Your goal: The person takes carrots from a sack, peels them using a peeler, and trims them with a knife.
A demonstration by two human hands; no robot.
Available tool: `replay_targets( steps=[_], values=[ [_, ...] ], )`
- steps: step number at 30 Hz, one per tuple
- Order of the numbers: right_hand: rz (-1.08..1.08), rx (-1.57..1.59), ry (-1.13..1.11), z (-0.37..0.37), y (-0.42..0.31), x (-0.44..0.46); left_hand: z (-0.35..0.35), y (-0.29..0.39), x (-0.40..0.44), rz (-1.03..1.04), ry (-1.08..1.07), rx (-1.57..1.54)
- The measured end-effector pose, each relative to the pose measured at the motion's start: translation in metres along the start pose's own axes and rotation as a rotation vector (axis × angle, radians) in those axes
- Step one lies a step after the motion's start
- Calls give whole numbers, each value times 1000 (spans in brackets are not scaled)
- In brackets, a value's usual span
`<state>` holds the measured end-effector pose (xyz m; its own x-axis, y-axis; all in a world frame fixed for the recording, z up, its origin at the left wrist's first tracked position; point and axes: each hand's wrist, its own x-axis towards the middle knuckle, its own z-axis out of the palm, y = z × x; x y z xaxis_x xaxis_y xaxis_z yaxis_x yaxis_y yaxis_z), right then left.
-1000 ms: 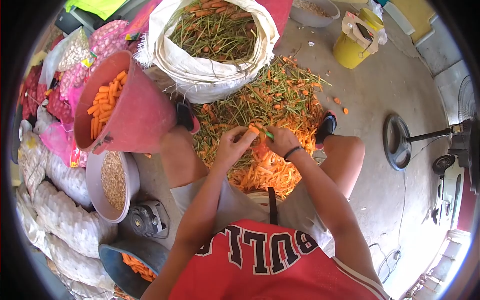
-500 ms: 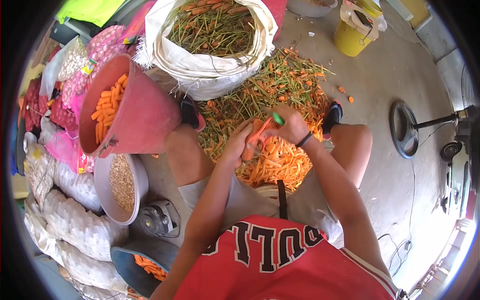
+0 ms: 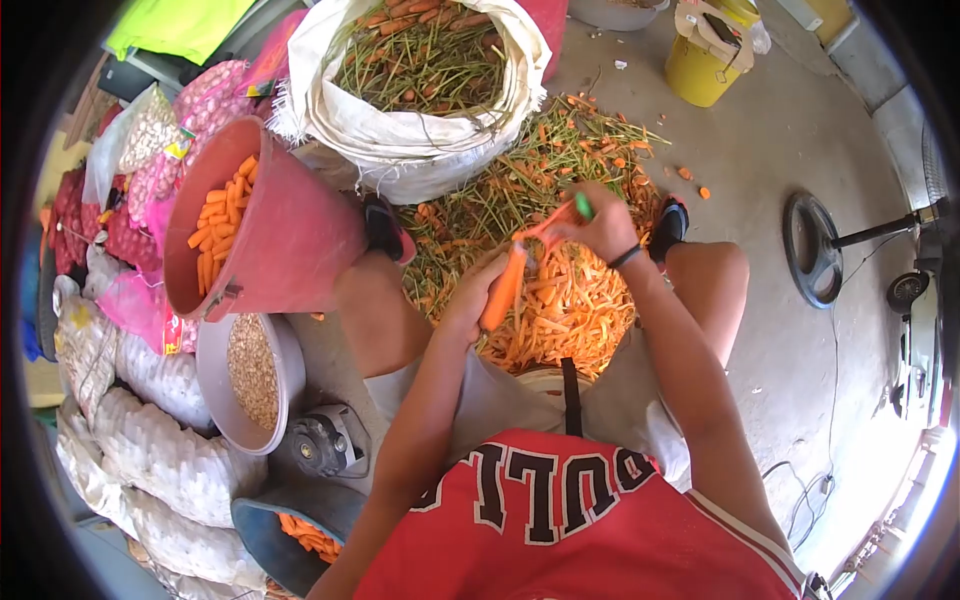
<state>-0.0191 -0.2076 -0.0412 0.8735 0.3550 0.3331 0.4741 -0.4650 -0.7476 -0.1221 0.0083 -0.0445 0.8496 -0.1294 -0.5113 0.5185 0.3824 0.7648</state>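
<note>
Between my knees, my left hand (image 3: 472, 298) is closed around an orange carrot (image 3: 505, 290), which points up and to the right. My right hand (image 3: 606, 228) grips a peeler (image 3: 550, 224) with an orange-red body and a green part at its end. The peeler's head is at the carrot's upper tip; whether the blade touches it, I cannot tell. Below both hands lies a heap of carrot peelings (image 3: 575, 315). Green stalks and cut carrot ends (image 3: 480, 220) spread over the floor beyond them.
A white sack (image 3: 420, 150) of untrimmed carrots stands ahead. To the left are a red bucket (image 3: 290, 230) of peeled carrots, a grey basin (image 3: 285, 345) and a blue bucket (image 3: 270, 530). A yellow bucket (image 3: 695, 75) and a fan base (image 3: 812, 250) are at right.
My right hand has moved up and to the right with the peeler, from along the carrot to its tip. More of the carrot's smooth orange side shows in my left hand.
</note>
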Motion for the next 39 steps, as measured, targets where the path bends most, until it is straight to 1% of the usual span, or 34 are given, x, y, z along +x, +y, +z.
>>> replay_targets(
  steps=[2,3,4,5,6,7,8,9,11,12,15,16,18,19,21,22,23,24,25,26,27,28,30,31,34,35,37,38,39],
  values=[
    [77,-58,130,-7,21,6,-5,-2,1,5,-32,-40],
    [-16,78,146,-2,11,2,-8,-2,5,31,-50,-88],
    [81,183,-12,6,-6,-7,-9,-3,11,59,-64,-142],
    [-94,124,-60,13,-30,-15,-8,-10,20,97,86,-169],
    [-265,71,-111,17,-45,-20,-5,-9,21,118,56,-148],
    [-260,44,-91,17,-41,-17,-6,-8,21,134,30,-122],
    [-247,24,-71,18,-34,-15,-8,-9,18,141,9,-91],
    [-226,6,-48,18,-25,-15,-12,-11,16,102,0,-62],
    [-59,-1,36,2,3,0,-12,-12,7,61,2,-20],
    [21,-12,80,-7,5,6,-10,-11,5,46,-5,-2],
    [158,141,-19,-2,-13,-6,-12,-2,10,67,-135,-109],
    [-52,100,-18,7,-24,-14,-7,0,12,78,-106,-167],
    [-267,4,-78,19,-51,-25,1,1,11,90,-29,-281],
    [-250,6,-86,18,-45,-22,0,-1,11,106,-26,-223],
    [-193,15,-94,11,-21,-14,-8,-9,5,36,-16,-138],
    [-133,-11,-42,5,-13,-8,-7,-8,4,7,-24,-95],
    [-78,-44,9,-5,-5,0,-5,-6,3,35,-32,-45],
    [-25,-78,60,-12,0,5,-3,-4,2,53,-40,-74],
    [5,-68,165,-9,6,5,-1,-3,1,75,-49,-104],
    [-37,-14,126,-4,6,0,-1,1,2,102,-59,-135],
    [-83,41,82,4,-8,-9,-8,-2,10,109,-41,-131],
    [-127,98,31,11,-19,-16,-9,-7,18,135,1,-154],
    [-249,84,-44,18,-35,-20,-6,-12,24,177,99,-199],
    [-300,85,-78,20,-40,-23,-8,-12,20,170,44,-124],
    [-28,-36,-62,0,-17,-4,-10,-8,6,45,-27,-37],
    [30,-42,16,-5,-5,0,-2,0,1,18,-16,-12],
    [133,-56,168,-14,7,8,-8,-3,4,65,-50,-47],
    [83,11,130,-9,8,4,-12,-4,9,92,-68,-62],
    [28,76,88,-1,-7,-4,-14,-6,16,103,-73,-124]
  ],
)
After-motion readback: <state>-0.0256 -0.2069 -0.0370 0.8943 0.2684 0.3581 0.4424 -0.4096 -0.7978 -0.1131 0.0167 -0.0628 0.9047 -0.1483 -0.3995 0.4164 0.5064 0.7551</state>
